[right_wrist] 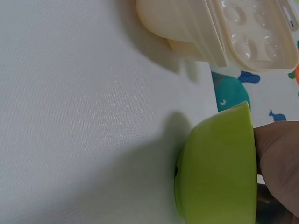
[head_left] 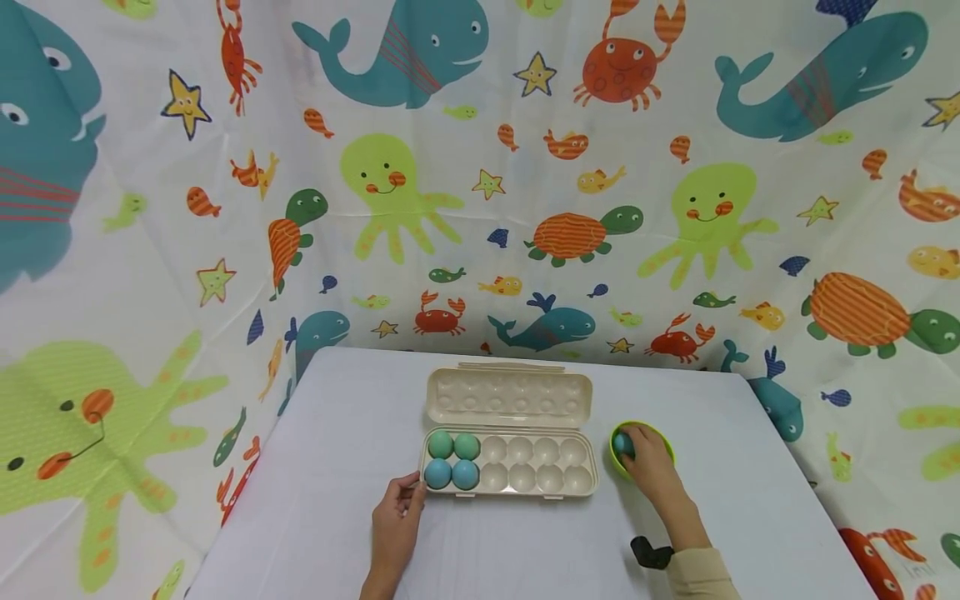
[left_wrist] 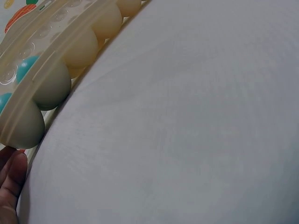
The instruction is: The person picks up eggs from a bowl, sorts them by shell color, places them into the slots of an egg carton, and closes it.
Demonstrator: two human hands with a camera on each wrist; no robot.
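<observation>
A cream plastic egg carton [head_left: 551, 478] lies with its lid [head_left: 510, 392] folded back. Its leftmost cups hold two green eggs [head_left: 453, 445] at the back and two blue eggs [head_left: 452, 474] at the front. At the carton's left front corner, my left hand [head_left: 394, 525] holds the rim with thumb and fingers; its fingertips [left_wrist: 17, 168] show beside the end cup in the left wrist view. My right hand [head_left: 651, 460] reaches into a lime-green bowl [right_wrist: 219, 168] right of the carton. Its fingers grip a blue egg [head_left: 622, 444] there; the bowl's inside is mostly hidden.
A white cloth [head_left: 330, 433] covers the table. Behind and beside it hangs a curtain [head_left: 450, 233] printed with sea animals. A small black piece [head_left: 651, 553] sits beside my right wrist. The carton's other cups [head_left: 534, 463] hold nothing.
</observation>
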